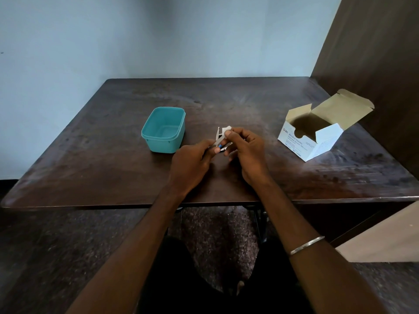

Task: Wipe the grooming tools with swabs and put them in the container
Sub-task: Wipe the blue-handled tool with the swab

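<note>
Teal plastic container (163, 129) sits left of centre on the dark wooden table (113, 177), lid off and looking empty, so no tool has gone in yet; it is parked near the left hand, probably to keep the drop short. Left hand (192, 162) hangs over the table middle with fingers curled round a small metal grooming tool (221, 145), likely a nail clipper with a blue bit on it, thumb on top to steady it; the working end points right so the other hand can reach it. Right hand (246, 152) pinches a small white swab (225, 130) between thumb and fingertips, pressed at the raised upper part of the tool; the other fingers are curled under. Both hands meet just above the tabletop, tool and swab touching, so this looks like the wiping step in progress. Silver bangle (307, 245) on the right forearm. Far right, an opened cardboard box (317, 134) with flaps up, kept within reach of the right hand for fresh swabs. Print reads "BD" and "Alcohol Swabs"; a smaller line looks like "Isopropyl Alcohol 70%", the rest too small to read.
</note>
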